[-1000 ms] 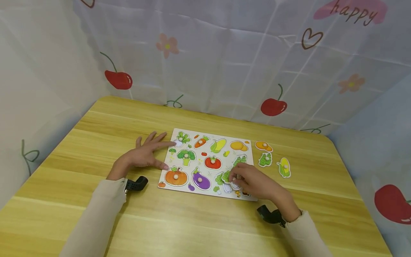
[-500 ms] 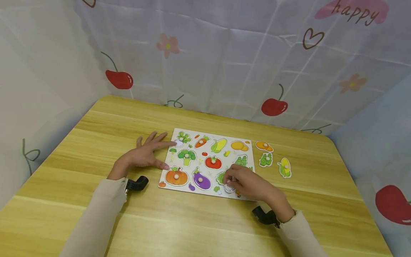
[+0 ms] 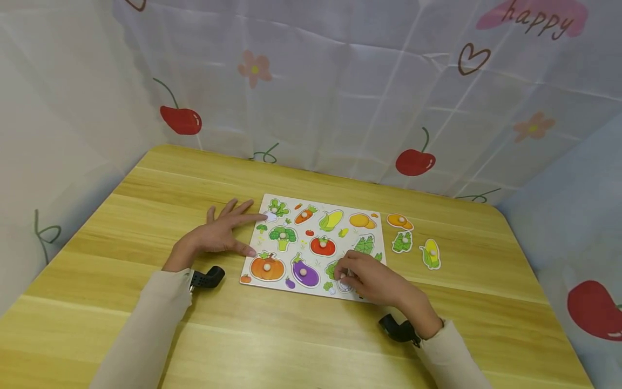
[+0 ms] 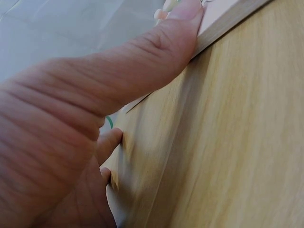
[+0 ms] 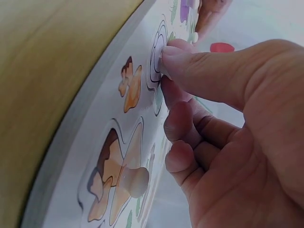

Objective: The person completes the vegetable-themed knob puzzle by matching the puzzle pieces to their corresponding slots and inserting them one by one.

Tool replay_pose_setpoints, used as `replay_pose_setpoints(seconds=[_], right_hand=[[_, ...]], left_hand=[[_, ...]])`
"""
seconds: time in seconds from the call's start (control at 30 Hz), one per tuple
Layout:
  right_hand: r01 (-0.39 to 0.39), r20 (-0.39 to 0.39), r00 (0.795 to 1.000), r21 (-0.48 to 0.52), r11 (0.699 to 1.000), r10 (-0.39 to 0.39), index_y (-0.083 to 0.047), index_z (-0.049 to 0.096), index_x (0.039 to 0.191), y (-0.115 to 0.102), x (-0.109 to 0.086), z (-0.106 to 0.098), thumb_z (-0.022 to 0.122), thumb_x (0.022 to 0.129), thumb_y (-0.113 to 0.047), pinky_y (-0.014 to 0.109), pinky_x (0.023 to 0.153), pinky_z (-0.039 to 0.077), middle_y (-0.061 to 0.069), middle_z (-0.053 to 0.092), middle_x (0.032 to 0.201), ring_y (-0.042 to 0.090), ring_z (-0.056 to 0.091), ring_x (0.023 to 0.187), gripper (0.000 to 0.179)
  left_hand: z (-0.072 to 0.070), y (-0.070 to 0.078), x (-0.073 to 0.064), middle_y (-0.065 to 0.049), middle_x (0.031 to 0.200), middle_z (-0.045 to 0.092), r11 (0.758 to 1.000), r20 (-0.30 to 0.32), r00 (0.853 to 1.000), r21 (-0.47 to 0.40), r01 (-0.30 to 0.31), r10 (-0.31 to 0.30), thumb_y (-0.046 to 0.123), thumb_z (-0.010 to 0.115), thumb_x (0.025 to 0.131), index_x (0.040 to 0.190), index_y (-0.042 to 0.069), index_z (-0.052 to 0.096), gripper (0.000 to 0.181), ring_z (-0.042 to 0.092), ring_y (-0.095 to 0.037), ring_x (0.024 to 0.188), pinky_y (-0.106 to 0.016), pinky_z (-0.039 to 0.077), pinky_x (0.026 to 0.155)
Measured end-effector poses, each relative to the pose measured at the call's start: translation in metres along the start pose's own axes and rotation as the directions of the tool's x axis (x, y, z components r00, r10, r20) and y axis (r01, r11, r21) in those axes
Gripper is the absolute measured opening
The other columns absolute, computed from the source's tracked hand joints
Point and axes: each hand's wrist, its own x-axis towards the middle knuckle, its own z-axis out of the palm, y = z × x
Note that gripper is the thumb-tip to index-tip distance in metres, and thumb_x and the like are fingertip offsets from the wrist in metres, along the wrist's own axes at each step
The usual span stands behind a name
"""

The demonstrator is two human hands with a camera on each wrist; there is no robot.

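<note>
A white knobbed vegetable puzzle board [image 3: 330, 260] lies on the table. My left hand [image 3: 218, 232] is spread at its left edge, with thumb and index fingertips resting on the board; in the left wrist view the thumb [image 4: 142, 61] lies over the board's edge. My right hand [image 3: 374, 275] pinches the knob of a leafy cabbage piece [image 5: 159, 54] at the board's lower right. That piece overlaps its matching printed picture, and the fingers hide part of it. In the right wrist view, a mushroom piece [image 5: 107, 175] with a wooden knob sits nearby in the board.
Right of the board lie three loose pieces: a potato piece [image 3: 399, 221], a green leafy piece [image 3: 402, 242] and a corn piece [image 3: 431, 254]. Pumpkin [image 3: 274, 270], eggplant [image 3: 311, 278] and tomato [image 3: 330, 248] pieces sit in the board. A printed curtain [image 3: 311, 108] hangs behind the table.
My right hand has shifted slightly left and lowered the cabbage piece, which was tilted over the board, onto its picture. The left hand stays in place.
</note>
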Motion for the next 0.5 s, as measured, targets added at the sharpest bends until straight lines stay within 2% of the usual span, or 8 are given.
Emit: replay_pose_setpoints(seconds=[0.23, 0.5], right_hand=[[0.002, -0.001, 1.000, 0.005, 1.000, -0.002, -0.016, 0.069, 0.109, 0.003, -0.002, -0.004, 0.066, 0.097, -0.013, 0.026, 0.079, 0.049, -0.008, 0.061, 0.099, 0.008, 0.052, 0.086, 0.013], [-0.044, -0.047, 0.998, 0.027, 0.999, 0.046, -0.014, 0.068, 0.114, 0.009, -0.007, -0.017, 0.069, 0.094, -0.012, 0.025, 0.076, 0.050, -0.008, 0.063, 0.100, 0.010, 0.054, 0.089, 0.020]], left_hand=[[0.000, 0.000, 0.000, -0.020, 0.168, 0.008, 1.000, 0.003, 1.000, 0.000, 0.002, -0.002, 0.049, 0.083, 0.077, 0.152, 0.024, 0.044, 0.089, -0.013, -0.048, 0.151, -0.075, -0.018, 0.107], [0.000, 0.000, 0.000, -0.019, 0.168, 0.008, 1.000, 0.005, 1.000, 0.005, 0.004, -0.004, 0.048, 0.083, 0.077, 0.153, 0.024, 0.044, 0.088, -0.013, -0.048, 0.152, -0.075, -0.019, 0.107]])
